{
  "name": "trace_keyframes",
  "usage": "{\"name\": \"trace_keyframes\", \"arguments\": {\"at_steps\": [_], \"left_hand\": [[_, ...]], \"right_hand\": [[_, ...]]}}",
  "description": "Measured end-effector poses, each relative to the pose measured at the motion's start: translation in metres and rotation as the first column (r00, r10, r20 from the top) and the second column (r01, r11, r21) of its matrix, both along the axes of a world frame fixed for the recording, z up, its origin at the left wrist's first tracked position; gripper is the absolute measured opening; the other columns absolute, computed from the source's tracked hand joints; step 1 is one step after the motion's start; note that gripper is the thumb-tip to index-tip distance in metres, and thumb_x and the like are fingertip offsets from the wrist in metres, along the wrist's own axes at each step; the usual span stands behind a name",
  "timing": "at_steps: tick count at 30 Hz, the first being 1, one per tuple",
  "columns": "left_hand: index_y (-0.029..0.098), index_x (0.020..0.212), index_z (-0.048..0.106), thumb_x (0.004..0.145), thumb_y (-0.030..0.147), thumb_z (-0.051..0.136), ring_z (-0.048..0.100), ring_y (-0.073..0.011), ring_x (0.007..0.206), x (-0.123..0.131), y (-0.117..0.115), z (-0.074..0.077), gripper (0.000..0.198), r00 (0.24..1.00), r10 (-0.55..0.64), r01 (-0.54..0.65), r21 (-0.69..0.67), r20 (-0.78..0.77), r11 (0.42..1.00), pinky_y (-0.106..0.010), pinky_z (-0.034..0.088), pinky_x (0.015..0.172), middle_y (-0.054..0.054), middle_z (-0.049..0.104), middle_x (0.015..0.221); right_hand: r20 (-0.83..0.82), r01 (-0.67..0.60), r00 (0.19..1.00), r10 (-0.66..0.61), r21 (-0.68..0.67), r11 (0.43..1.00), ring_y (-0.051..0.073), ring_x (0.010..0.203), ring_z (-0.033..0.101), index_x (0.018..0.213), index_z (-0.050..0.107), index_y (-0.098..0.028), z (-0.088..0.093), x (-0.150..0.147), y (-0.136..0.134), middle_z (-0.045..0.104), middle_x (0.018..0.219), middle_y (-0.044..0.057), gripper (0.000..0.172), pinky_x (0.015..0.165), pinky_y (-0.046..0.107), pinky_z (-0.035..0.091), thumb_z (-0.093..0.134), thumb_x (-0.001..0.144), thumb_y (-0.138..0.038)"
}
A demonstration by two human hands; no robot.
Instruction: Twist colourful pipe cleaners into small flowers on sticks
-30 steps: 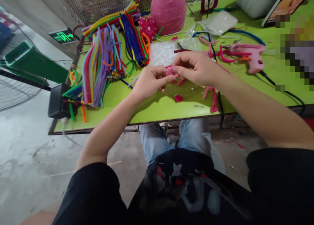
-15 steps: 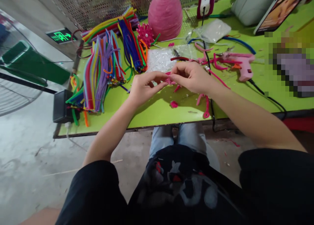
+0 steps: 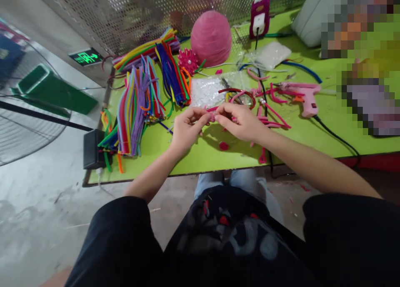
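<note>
1. now, at the far left, the bundles of fuzzy stems [image 3: 133,116] lie on the green table [image 3: 193,164], beyond the left hand's reach; their place there is unchanged.
2. next comes the left hand [image 3: 186,130], thumb and forefinger pinched together on a small pink piece [image 3: 213,117]; its fingers look more bent than a moment ago.
3. that pink piece sits between both hands, above the table in front of the bag of clear beads [image 3: 204,91]; it is too small and covered to make out its shape.
4. just nearer the table's edge, a loose red piece [image 3: 223,146] lies apart from both hands.
5. the right hand [image 3: 239,122] is clamped on the same pink piece by its fingertips. both hands have come slightly nearer the body, uncovering more of the red-handled tool [image 3: 233,89] behind; with neither pinch let go, this looks like finger-shaping carrying on.
6. further right, the pink glue gun [image 3: 309,99] lies untouched.
</note>
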State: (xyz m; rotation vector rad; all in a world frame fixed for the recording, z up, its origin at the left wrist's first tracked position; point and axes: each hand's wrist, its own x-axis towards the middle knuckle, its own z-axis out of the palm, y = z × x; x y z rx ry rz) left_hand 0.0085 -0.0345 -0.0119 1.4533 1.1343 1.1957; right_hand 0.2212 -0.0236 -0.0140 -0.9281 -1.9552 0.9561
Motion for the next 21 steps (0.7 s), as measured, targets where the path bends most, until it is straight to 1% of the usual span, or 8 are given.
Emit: {"name": "trace_keyframes", "arguments": {"at_steps": [2, 5, 7, 10, 12, 15, 17, 21], "left_hand": [[0.022, 0.088, 0.08, 0.086, 0.04, 0.092, 0.067, -0.0112, 0.065, 0.001, 0.001, -0.002, 0.022, 0.999, 0.039, -0.039, -0.032, 0.015, 0.999, -0.019, 0.053, 0.049, -0.001, 0.076, 0.077], [0.022, 0.09, 0.08, 0.087, 0.048, 0.093, 0.062, -0.0096, 0.062, 0.001, 0.002, -0.005, 0.029, 0.999, -0.015, 0.019, -0.107, 0.034, 0.994, -0.021, 0.053, 0.05, 0.0, 0.076, 0.08], [0.021, 0.087, 0.081, 0.082, 0.051, 0.097, 0.058, -0.0087, 0.06, 0.0, 0.001, -0.004, 0.034, 0.999, -0.051, 0.052, -0.13, 0.013, 0.99, -0.021, 0.051, 0.051, 0.0, 0.074, 0.078], [0.021, 0.084, 0.083, 0.077, 0.051, 0.101, 0.058, -0.0096, 0.064, -0.002, -0.001, -0.002, 0.036, 0.995, -0.072, 0.064, -0.104, -0.072, 0.993, -0.022, 0.048, 0.055, -0.001, 0.077, 0.081], [0.022, 0.085, 0.086, 0.078, 0.05, 0.1, 0.062, -0.0115, 0.068, -0.003, -0.002, -0.001, 0.032, 0.988, -0.081, 0.071, -0.077, -0.132, 0.995, -0.023, 0.048, 0.057, -0.003, 0.08, 0.085], [0.022, 0.086, 0.087, 0.081, 0.046, 0.098, 0.066, -0.0134, 0.072, -0.004, -0.003, 0.001, 0.026, 0.975, -0.116, 0.107, -0.056, -0.191, 0.993, -0.024, 0.051, 0.062, -0.003, 0.082, 0.085], [0.021, 0.085, 0.086, 0.081, 0.042, 0.099, 0.063, -0.0113, 0.065, -0.005, -0.001, 0.001, 0.025, 0.974, -0.153, 0.138, -0.096, -0.167, 0.986, -0.022, 0.049, 0.059, -0.002, 0.079, 0.078], [0.02, 0.088, 0.082, 0.079, 0.046, 0.1, 0.055, -0.0078, 0.047, -0.004, 0.004, 0.001, 0.032, 0.979, -0.202, 0.202, -0.248, 0.028, 0.947, -0.021, 0.043, 0.045, 0.004, 0.068, 0.064]], "right_hand": [[0.007, -0.018, 1.0, 0.018, 0.014, 1.0, 0.019, 0.074, 0.054, 0.094, 0.061, -0.023, -0.001, -0.001, 0.001, 0.064, 0.08, 0.001, 0.026, 0.071, 0.035, 0.037, 0.06, 0.108, -0.044], [0.017, -0.022, 1.0, 0.022, 0.031, 0.999, 0.02, 0.076, 0.054, 0.09, 0.061, -0.022, -0.003, -0.001, 0.004, 0.063, 0.081, 0.002, 0.026, 0.074, 0.036, 0.036, 0.059, 0.106, -0.042], [0.033, -0.042, 0.999, 0.042, 0.009, 0.999, 0.018, 0.072, 0.052, 0.087, 0.061, -0.022, -0.002, 0.001, 0.005, 0.061, 0.078, 0.001, 0.024, 0.072, 0.035, 0.035, 0.06, 0.103, -0.039], [0.063, -0.098, 0.993, 0.1, -0.044, 0.994, 0.015, 0.065, 0.047, 0.079, 0.058, -0.022, -0.001, 0.005, 0.008, 0.056, 0.069, -0.002, 0.025, 0.067, 0.033, 0.033, 0.062, 0.099, -0.037], [0.078, -0.133, 0.987, 0.139, -0.082, 0.988, 0.014, 0.061, 0.044, 0.076, 0.055, -0.023, -0.002, 0.008, 0.01, 0.053, 0.065, -0.004, 0.026, 0.064, 0.031, 0.031, 0.063, 0.097, -0.036], [0.09, -0.166, 0.98, 0.177, -0.119, 0.979, 0.013, 0.06, 0.044, 0.074, 0.055, -0.022, -0.004, 0.01, 0.013, 0.052, 0.063, -0.005, 0.026, 0.063, 0.03, 0.032, 0.062, 0.095, -0.036], [0.092, -0.175, 0.978, 0.187, -0.126, 0.977, 0.013, 0.061, 0.045, 0.075, 0.057, -0.022, -0.005, 0.011, 0.014, 0.053, 0.064, -0.005, 0.025, 0.064, 0.03, 0.032, 0.063, 0.094, -0.037], [0.072, -0.156, 0.984, 0.164, -0.107, 0.982, 0.015, 0.066, 0.05, 0.083, 0.064, -0.021, -0.003, 0.013, 0.015, 0.059, 0.071, -0.003, 0.025, 0.067, 0.03, 0.035, 0.064, 0.098, -0.041]]}}
